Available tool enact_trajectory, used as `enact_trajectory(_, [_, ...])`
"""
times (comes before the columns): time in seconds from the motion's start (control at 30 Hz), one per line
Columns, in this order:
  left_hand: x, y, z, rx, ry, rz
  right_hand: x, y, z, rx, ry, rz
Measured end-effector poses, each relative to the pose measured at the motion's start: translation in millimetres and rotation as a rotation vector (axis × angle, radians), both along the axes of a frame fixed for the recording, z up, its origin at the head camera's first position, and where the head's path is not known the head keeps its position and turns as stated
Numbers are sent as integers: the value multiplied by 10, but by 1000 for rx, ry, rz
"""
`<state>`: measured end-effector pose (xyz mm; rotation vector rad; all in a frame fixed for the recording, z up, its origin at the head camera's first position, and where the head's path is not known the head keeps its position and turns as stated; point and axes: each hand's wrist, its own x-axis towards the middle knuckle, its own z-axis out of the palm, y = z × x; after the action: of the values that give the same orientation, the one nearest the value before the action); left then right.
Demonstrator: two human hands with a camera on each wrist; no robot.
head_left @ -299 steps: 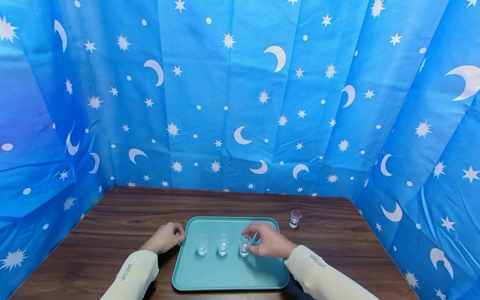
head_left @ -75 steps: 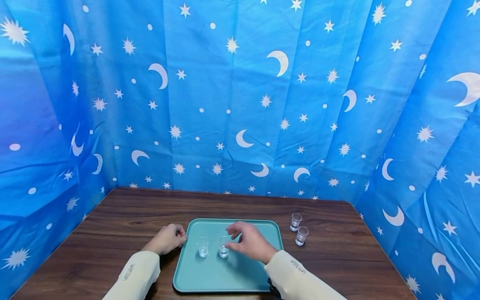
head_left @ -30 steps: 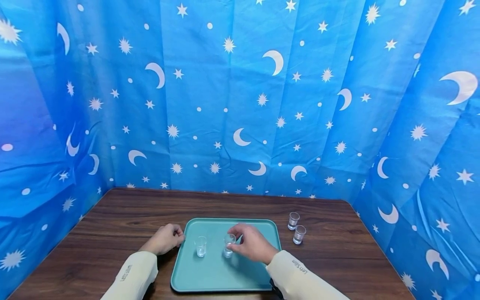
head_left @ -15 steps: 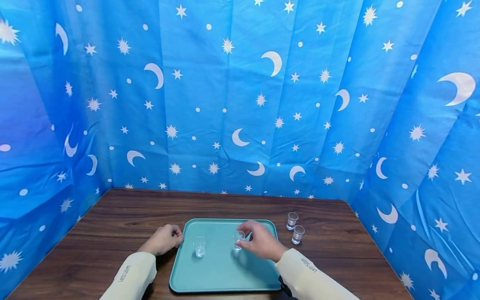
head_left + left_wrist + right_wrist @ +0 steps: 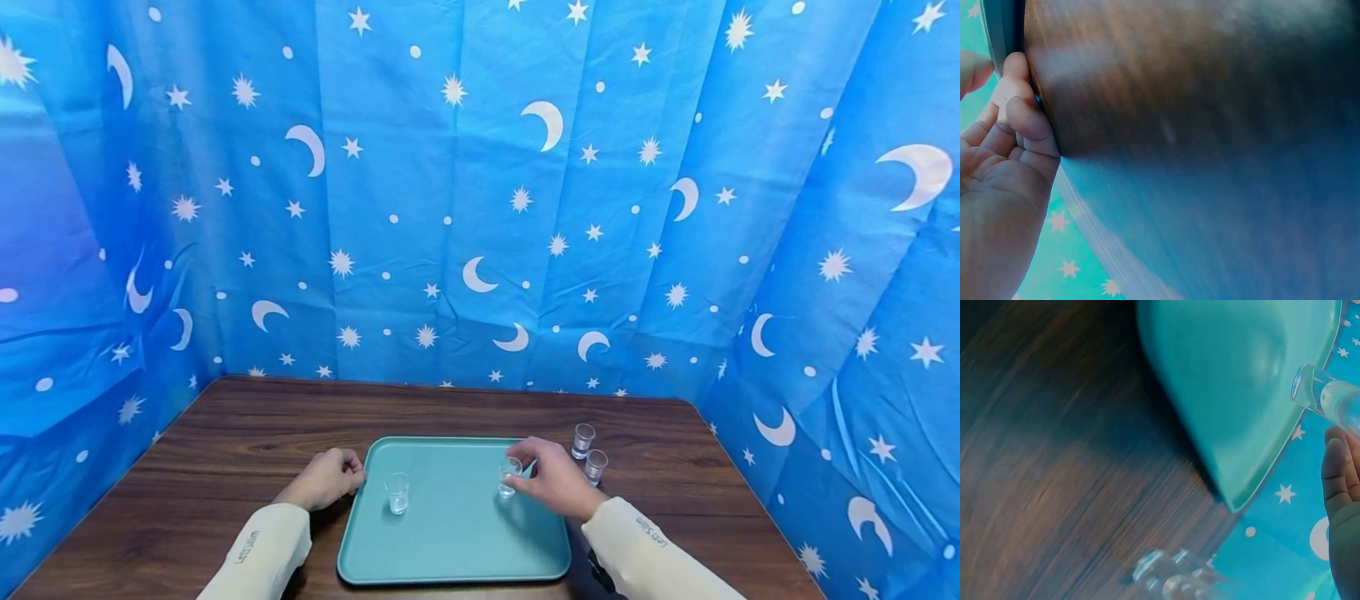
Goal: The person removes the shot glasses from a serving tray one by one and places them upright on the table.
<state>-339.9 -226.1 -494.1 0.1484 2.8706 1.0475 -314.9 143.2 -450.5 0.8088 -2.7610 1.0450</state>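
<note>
My right hand (image 5: 555, 481) pinches a small clear shot glass (image 5: 507, 478) between thumb and fingers, above the right part of a green tray (image 5: 450, 546). In the right wrist view this shot glass (image 5: 1317, 391) appears at the right edge, with clear contents near its base. A second shot glass (image 5: 398, 495) stands upright on the tray's left side. At the tray's left rim, my left hand (image 5: 324, 481) holds the edge with curled fingers; the left wrist view shows the fingers (image 5: 1025, 119) against the tray's edge (image 5: 1007, 28).
Two more shot glasses, one farther back (image 5: 582, 442) and one nearer (image 5: 596, 467), stand close together on the brown wooden table (image 5: 262, 425) right of the tray. A blue curtain (image 5: 420, 208) with moons and stars surrounds the table's back and sides.
A shot glass from the tray went to the table beside another. My right hand then took the middle glass and carried it rightward over the tray. My left hand stays at the rim.
</note>
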Motion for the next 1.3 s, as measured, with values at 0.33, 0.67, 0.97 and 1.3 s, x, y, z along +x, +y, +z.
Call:
enact_trajectory(0.33, [-17, 2, -5, -16, -9, 6, -4, 247, 20, 15, -12, -28])
enact_trajectory(0.67, [-3, 10, 38, -17, -15, 5, -6, 547, 12, 8, -33, -68])
enact_trajectory(0.97, [-13, 34, 36, -22, -22, 8, 8, 800, 23, -7, -50, -144])
enact_trajectory(1.3, [-10, 45, 61, -37, -34, 6, 40, 1017, 35, -21, -50, -219])
